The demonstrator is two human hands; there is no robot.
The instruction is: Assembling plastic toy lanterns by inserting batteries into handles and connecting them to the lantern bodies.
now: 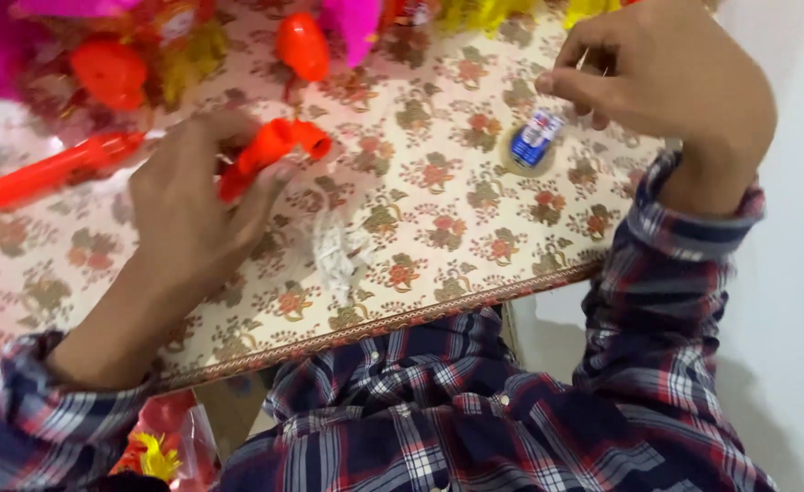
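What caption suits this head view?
Left hand grips an orange plastic piece; right hand pinches something small above a glue tube.

We see a cream board (pixel 438 210) with a repeating red-and-green flower print and a reddish-brown patterned border on its near edge. The curved plastic piece (pixel 270 150) in the left hand (pixel 192 210) is bright orange-red; same colour on the long tube (pixel 51 171) far left and the rounded pieces (pixel 302 44) at the far side. Feathers (pixel 352 23) there are hot pink and yellow. The small tube (pixel 534 138) on the right is blue and white. Sleeves (pixel 666 264) are navy, red and white plaid.
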